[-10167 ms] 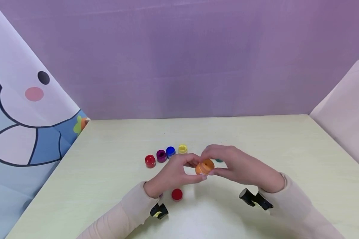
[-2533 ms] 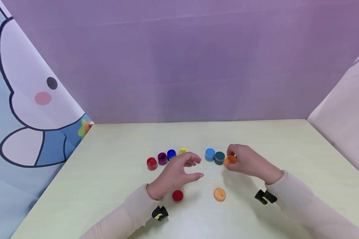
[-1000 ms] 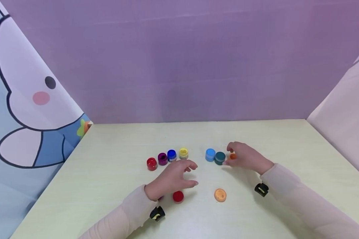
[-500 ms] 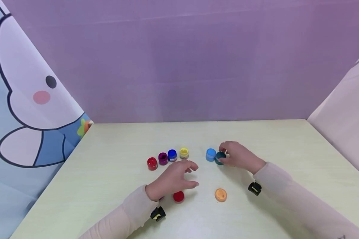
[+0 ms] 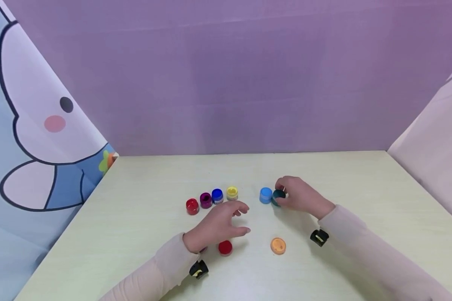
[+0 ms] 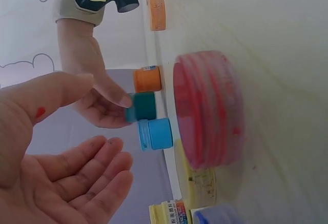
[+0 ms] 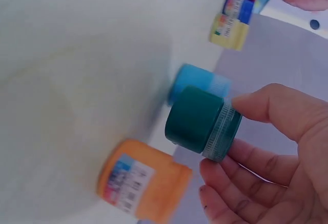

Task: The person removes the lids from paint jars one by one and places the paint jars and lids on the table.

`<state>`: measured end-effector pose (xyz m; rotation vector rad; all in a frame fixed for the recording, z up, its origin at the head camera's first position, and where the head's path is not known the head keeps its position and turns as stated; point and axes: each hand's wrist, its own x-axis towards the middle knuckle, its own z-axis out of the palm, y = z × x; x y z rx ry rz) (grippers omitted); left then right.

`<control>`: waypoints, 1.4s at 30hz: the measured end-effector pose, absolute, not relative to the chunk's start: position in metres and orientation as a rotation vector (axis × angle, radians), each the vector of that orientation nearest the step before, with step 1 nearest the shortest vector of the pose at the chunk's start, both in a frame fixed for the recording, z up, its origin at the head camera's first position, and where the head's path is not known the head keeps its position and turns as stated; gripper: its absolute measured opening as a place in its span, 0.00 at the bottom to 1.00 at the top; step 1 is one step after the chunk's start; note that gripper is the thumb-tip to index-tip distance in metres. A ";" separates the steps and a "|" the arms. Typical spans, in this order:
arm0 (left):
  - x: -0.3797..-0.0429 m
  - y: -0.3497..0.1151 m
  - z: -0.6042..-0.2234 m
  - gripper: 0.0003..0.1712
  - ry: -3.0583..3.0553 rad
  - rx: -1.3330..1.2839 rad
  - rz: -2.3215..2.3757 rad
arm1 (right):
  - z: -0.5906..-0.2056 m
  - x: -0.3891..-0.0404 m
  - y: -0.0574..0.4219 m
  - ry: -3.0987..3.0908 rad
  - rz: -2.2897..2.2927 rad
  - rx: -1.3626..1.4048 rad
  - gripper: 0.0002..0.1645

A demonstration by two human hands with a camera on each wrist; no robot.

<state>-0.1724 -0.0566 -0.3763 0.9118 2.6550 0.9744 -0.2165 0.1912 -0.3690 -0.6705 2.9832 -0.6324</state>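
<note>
My right hand [image 5: 303, 196] pinches a dark green paint jar [image 7: 192, 121] by its ridged lid between thumb and fingertips. Beside that jar sits a light blue paint jar [image 5: 265, 195], also lidded. On the other side stands an uncapped orange paint jar [image 7: 146, 183], hidden behind the right hand in the head view. My left hand [image 5: 216, 223] hovers with thumb and fingers apart, palm turned toward the right, holding nothing. Near it lies a red lid [image 5: 225, 248]. An orange lid [image 5: 278, 246] lies on the table in front of the right hand.
Back left on the pale table [image 5: 154, 234] is a row of uncapped paint jars: red [image 5: 192, 206], purple [image 5: 206, 200], blue [image 5: 217, 195] and yellow [image 5: 232, 193]. Another lid [image 5: 203, 250] shows partly under the left wrist. A purple backdrop [image 5: 248, 83] rises behind the table.
Both hands held the orange jar earlier. The right hand set it down beside the green jar, let go, moved left and took hold of the green jar. The left hand stayed nearly still, opened.
</note>
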 end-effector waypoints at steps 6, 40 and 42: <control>-0.171 -0.056 -0.376 0.27 2.694 0.910 1.042 | -0.361 -0.207 0.187 2.978 -0.696 -0.723 0.16; -0.152 -0.042 -0.347 0.18 2.454 0.972 1.662 | -0.334 -0.162 0.164 2.789 -1.265 -1.187 0.16; -0.157 -0.042 -0.356 0.19 2.457 0.993 1.668 | -0.333 -0.161 0.163 2.786 -1.273 -1.192 0.16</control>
